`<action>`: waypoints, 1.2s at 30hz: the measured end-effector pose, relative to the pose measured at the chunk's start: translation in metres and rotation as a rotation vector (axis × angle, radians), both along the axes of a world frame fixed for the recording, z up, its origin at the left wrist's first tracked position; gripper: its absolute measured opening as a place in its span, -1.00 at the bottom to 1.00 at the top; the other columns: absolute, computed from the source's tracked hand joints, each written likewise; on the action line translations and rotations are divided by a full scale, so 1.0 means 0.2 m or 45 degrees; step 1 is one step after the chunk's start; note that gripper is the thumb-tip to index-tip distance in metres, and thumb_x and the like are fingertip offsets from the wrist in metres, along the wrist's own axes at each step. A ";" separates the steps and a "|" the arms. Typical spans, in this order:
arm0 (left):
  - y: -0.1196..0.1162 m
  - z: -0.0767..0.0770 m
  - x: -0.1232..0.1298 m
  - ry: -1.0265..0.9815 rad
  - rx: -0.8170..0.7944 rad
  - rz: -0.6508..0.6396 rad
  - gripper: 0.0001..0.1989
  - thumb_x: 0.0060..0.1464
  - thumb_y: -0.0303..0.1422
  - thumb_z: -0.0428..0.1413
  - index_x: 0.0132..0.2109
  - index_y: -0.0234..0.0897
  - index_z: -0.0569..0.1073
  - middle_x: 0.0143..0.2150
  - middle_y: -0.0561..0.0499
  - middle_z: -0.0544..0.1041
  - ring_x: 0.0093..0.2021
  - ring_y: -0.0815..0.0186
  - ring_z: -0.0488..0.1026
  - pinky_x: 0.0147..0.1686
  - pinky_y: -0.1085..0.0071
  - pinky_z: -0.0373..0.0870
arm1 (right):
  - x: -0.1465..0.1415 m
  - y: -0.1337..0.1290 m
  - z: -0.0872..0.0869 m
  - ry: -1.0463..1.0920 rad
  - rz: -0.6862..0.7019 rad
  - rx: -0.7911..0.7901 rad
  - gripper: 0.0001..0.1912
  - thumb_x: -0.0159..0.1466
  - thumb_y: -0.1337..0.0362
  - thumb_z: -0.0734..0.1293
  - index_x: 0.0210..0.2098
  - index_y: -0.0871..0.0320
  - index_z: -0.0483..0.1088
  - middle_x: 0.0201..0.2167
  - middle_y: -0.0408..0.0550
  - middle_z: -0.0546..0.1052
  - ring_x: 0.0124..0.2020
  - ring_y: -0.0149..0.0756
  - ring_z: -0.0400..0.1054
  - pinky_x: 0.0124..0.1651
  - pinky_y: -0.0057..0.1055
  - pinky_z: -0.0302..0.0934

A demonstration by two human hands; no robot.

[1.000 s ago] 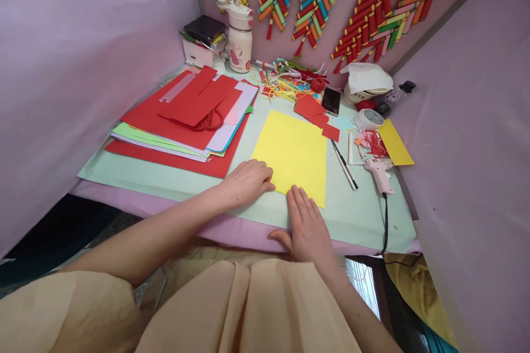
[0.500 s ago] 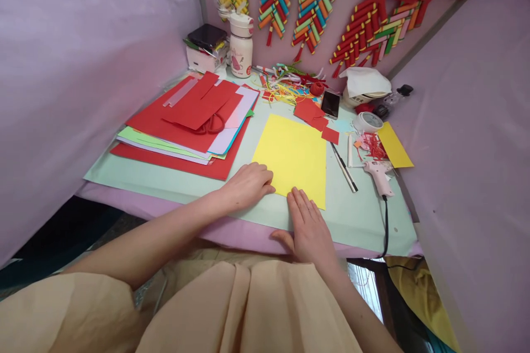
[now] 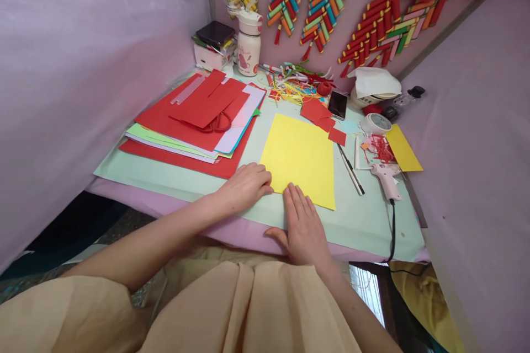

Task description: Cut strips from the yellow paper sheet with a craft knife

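A sheet of yellow paper [image 3: 300,154] lies flat on the pale green tabletop in front of me. My left hand [image 3: 249,185] is at its near left corner, fingers curled and thumb drawn in on the paper's edge. Beside it, my right hand [image 3: 304,226] rests palm down with fingers stretched out, the fingertips on the near edge of the sheet and the thumb out to the left. To the left is a stack of coloured paper [image 3: 182,146], with red-handled scissors [image 3: 221,122] partly under a red piece on top.
Red paper pieces [image 3: 317,110], a phone [image 3: 338,105] and a pen [image 3: 351,171] lie beyond and right of the sheet. A corded glue gun [image 3: 387,179] and a tape roll [image 3: 375,123] sit at the right. A white bottle [image 3: 249,47] stands at the back.
The view has shifted slightly, so the table things appear further right. Both hands have slid a little left along the yellow paper's near edge.
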State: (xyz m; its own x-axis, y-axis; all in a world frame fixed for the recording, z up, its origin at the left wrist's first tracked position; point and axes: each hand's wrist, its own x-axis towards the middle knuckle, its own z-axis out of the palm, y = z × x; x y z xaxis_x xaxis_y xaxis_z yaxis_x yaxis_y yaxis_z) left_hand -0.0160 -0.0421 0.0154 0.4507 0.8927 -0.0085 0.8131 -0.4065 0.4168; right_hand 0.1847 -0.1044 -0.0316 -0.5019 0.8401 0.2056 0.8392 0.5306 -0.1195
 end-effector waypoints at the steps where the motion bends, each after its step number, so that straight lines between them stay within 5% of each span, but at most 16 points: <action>1: 0.00 0.00 -0.01 -0.013 -0.001 0.004 -0.84 0.25 -0.33 0.11 -0.30 -0.30 0.44 -0.27 -0.03 0.44 -0.18 0.21 0.34 -0.16 0.31 0.21 | 0.00 0.00 0.00 -0.001 0.000 0.001 0.01 0.27 -0.31 0.08 0.37 0.43 -0.01 0.38 0.25 0.07 0.42 -0.06 -0.12 0.38 -0.04 -0.07; 36: 0.02 0.02 0.07 0.130 0.012 0.108 -0.81 0.26 -0.35 0.05 -0.33 -0.30 0.42 -0.28 -0.06 0.45 -0.18 0.15 0.37 -0.21 0.27 0.24 | -0.08 0.02 0.05 0.010 0.034 -0.064 0.01 0.26 -0.30 0.12 0.37 0.43 0.00 0.40 0.22 0.03 0.43 -0.08 -0.14 0.40 -0.06 -0.10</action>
State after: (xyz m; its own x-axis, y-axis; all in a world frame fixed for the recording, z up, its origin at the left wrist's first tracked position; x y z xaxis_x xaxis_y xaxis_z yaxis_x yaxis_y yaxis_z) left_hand -0.0022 -0.0383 0.0187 0.3709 0.9277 -0.0424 0.8827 -0.3380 0.3264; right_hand 0.1688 -0.0995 -0.0215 -0.5231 0.8356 0.1675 0.8236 0.5462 -0.1529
